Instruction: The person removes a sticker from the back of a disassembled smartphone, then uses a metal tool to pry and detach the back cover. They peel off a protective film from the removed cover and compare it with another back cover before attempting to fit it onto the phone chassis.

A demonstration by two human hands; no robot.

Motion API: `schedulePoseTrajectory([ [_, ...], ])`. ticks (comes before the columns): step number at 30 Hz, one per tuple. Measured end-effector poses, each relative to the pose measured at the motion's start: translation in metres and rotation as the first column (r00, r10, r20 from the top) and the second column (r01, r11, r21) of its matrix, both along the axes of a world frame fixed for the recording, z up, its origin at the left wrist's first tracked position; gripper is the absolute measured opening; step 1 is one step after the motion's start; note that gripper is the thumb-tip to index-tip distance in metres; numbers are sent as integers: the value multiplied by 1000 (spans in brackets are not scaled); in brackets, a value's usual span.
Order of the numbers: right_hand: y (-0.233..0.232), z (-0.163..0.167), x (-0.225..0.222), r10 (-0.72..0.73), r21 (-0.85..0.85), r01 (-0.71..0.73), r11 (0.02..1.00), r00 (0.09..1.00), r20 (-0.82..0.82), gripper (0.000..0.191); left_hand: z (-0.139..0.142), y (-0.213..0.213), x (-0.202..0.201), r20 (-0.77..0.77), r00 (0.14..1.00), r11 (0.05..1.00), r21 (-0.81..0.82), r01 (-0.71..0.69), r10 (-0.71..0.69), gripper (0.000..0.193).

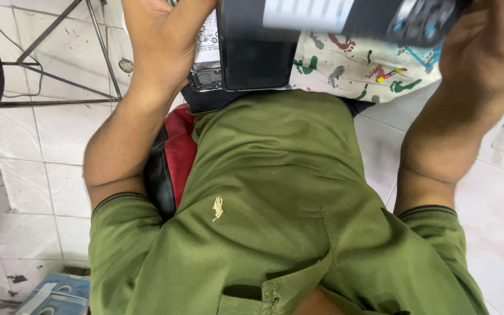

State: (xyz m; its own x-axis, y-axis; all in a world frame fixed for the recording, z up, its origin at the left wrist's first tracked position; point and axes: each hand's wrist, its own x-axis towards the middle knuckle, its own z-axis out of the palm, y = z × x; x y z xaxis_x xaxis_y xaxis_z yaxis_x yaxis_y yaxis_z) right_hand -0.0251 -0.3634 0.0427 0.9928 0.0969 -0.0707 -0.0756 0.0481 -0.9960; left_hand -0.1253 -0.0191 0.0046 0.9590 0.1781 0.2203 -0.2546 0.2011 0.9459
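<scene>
A: Where's the black device (258, 52)?
B: Up top, above the lap, over the printed cloth (357, 70).
A: Hands?
B: Left hand (161, 41) grips its left edge. Right hand (485, 46) is at the blurred right end; fingers hidden, can't tell.

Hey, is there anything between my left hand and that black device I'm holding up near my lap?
Nothing visible does. The left hand lies directly against the side of the black device, with no gap or object between them. The right hand is at the device's other end, though blur hides its grip there.
</scene>
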Motion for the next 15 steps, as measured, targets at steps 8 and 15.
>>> schedulePoseTrajectory([
  [8,39,46,-50,346,20,-346,938,935,-73,24,-2,0,-2,-3,1000,1000,-18,11,-11,13],
  [15,68,78,-54,449,-12,-452,892,889,-85,23,-1,1,-2,-39,999,1000,-3,3,-4,11],
])
